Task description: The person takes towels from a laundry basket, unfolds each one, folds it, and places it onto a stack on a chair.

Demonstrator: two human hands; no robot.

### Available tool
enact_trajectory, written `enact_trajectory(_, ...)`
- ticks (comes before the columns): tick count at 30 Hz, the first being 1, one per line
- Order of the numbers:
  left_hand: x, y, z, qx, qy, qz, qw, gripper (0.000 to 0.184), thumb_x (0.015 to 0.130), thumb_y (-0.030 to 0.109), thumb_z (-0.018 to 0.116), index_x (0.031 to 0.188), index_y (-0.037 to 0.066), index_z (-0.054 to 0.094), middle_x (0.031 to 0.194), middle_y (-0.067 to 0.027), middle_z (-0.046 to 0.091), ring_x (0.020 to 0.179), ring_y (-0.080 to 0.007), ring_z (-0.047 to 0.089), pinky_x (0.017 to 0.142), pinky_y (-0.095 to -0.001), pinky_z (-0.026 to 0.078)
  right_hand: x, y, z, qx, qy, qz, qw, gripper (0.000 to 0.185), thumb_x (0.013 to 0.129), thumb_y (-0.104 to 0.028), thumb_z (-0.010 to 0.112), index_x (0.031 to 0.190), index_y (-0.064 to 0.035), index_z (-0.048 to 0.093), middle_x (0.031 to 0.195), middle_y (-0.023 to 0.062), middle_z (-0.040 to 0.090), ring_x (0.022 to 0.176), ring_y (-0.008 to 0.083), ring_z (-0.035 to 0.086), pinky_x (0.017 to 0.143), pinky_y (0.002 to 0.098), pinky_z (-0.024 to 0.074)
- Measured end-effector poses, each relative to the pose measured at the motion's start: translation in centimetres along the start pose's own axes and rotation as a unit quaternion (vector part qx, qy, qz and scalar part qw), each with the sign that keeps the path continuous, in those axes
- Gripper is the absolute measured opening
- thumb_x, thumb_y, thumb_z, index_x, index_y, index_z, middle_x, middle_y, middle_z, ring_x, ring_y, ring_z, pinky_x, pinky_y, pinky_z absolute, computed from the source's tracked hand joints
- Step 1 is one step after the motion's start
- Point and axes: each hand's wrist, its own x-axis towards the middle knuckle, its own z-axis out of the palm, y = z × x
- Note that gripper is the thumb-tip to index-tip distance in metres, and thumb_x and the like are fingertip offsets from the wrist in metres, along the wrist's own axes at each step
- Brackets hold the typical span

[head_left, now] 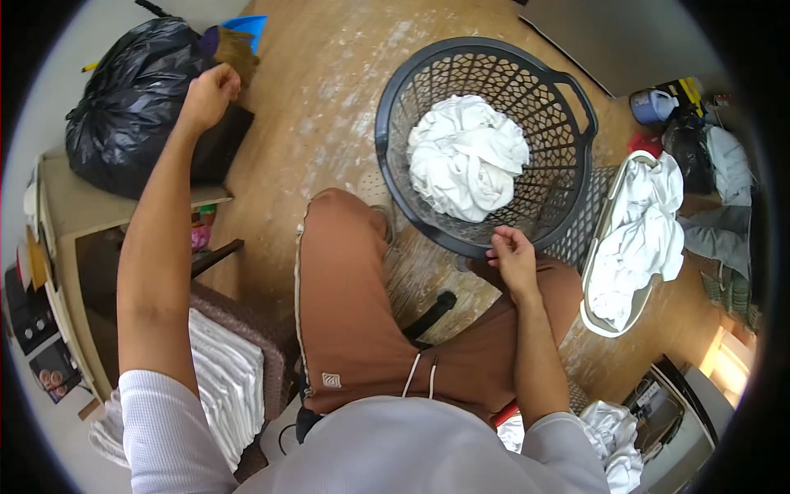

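Note:
My left hand [212, 95] is raised at the upper left, in front of a black garbage bag [132, 99]. Its fingers are curled closed, and nothing shows in them. My right hand [513, 257] hovers by the near rim of a dark plastic laundry basket [385, 165]. Loosely bent and a little apart, its fingers hold nothing visible. Inside the basket lies a bunched heap of white cloth [469, 156]. I cannot tell whether the right hand touches the rim.
To the right, a long white basket [599, 247] holds more white cloth [638, 239]. A stack of folded white cloths [226, 387] lies at the lower left. Behind the garbage bag is a blue dustpan [249, 30]. More white cloth [613, 445] sits low on the right.

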Motion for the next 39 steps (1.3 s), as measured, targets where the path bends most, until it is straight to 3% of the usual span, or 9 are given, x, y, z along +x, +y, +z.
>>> enact_trajectory(2,-1.4,0.0,3.3,-0.036,-0.046,-0.053,0.997,0.027,0.08,-0.006,0.049,0.104,0.001,0.06,0.101,-0.0164,0.064,0.086,-0.0217,0.064,0.078,-0.0321,0.051,2.9,1.8,0.1,-0.154,0.032,-0.149,0.976,0.026,0.086,-0.015,0.062,0.107,0.0004,0.061,0.093,0.0116,0.066,0.076,0.0176,0.063,0.069,0.0295,0.0512)
enact_trajectory(3,-2.1,-4.5,6.8,0.164,-0.001,0.179,0.97,0.056,0.072,-0.008,0.051,0.126,0.005,0.051,0.124,-0.0233,0.055,0.114,-0.0337,0.054,0.097,-0.0387,0.043,3.9,1.0,0.7,-0.196,0.024,-0.146,0.969,0.028,0.084,-0.016,0.063,0.106,0.0005,0.061,0.095,0.0134,0.066,0.078,0.0199,0.064,0.072,0.0307,0.0511)
enact_trajectory(7,-8.2,-2.3,12.3,-0.03,-0.401,-0.192,0.895,0.088,0.069,0.006,0.071,0.146,0.011,0.028,0.133,-0.0319,0.043,0.128,-0.0384,0.039,0.108,-0.0411,0.033,12.6,1.6,3.3,-0.313,0.029,-0.16,0.936,0.041,0.078,-0.022,0.065,0.113,-0.001,0.059,0.106,0.0209,0.063,0.094,0.029,0.064,0.084,0.0362,0.0491)
enact_trajectory(10,-13.0,-0.8,14.8,-0.168,-0.307,-0.3,0.888,0.084,0.073,0.012,0.073,0.145,0.011,0.03,0.135,-0.0306,0.04,0.125,-0.0347,0.043,0.107,-0.0395,0.033,18.5,6.3,3.5,-0.409,0.067,-0.13,0.901,0.052,0.078,-0.02,0.065,0.125,-0.0036,0.05,0.122,0.0218,0.055,0.108,0.0319,0.056,0.09,0.0392,0.0461)
enact_trajectory(14,-23.5,-9.0,22.3,-0.039,-0.211,-0.057,0.975,0.079,0.073,0.011,0.072,0.142,0.008,0.034,0.137,-0.0288,0.039,0.107,-0.0262,0.057,0.098,-0.034,0.043,16.6,-0.3,4.6,-0.38,0.167,0.081,0.906,0.067,0.077,-0.019,0.067,0.137,-0.0096,0.039,0.136,0.0203,0.042,0.12,0.035,0.047,0.095,0.042,0.043)
enact_trajectory(18,-25.3,-5.4,19.6,-0.156,-0.188,-0.185,0.952,0.074,0.073,0.012,0.072,0.139,0.006,0.04,0.133,-0.0257,0.044,0.104,-0.0209,0.057,0.089,-0.0299,0.047,18.5,-0.4,2.9,-0.461,0.222,-0.062,0.857,0.064,0.077,-0.019,0.067,0.136,-0.0211,0.042,0.138,0.0182,0.039,0.121,0.0351,0.045,0.097,0.0426,0.0425)
enact_trajectory(22,-21.5,2.4,15.0,-0.579,-0.036,-0.431,0.691,0.038,0.087,0.016,0.066,0.121,0.003,0.055,0.116,-0.0114,0.058,0.091,-0.0124,0.057,0.08,-0.0261,0.047,20.9,1.1,1.3,-0.516,0.201,-0.083,0.828,0.045,0.083,-0.022,0.062,0.127,-0.0233,0.051,0.136,0.018,0.042,0.117,0.0357,0.049,0.095,0.0424,0.0434)
enact_trajectory(29,-16.8,8.1,9.2,-0.356,0.053,-0.222,0.906,0.03,0.091,0.012,0.059,0.117,-0.002,0.056,0.109,-0.0091,0.061,0.103,-0.0155,0.056,0.091,-0.029,0.044,19.8,0.4,1.9,-0.263,0.168,-0.076,0.947,0.033,0.093,-0.024,0.05,0.112,0.0022,0.053,0.105,0.0228,0.061,0.099,0.0359,0.059,0.086,0.0408,0.0444)
enact_trajectory(39,-16.9,27.3,10.7,-0.267,-0.011,0.207,0.941,0.06,0.075,-0.001,0.064,0.132,0.006,0.046,0.132,-0.0178,0.048,0.124,-0.0334,0.045,0.104,-0.0377,0.036,-3.9,-11.2,1.7,0.269,-0.165,-0.103,0.943,0.022,0.099,-0.017,0.045,0.112,-0.0011,0.054,0.097,0.0033,0.06,0.082,0.009,0.055,0.074,0.0261,0.0454)
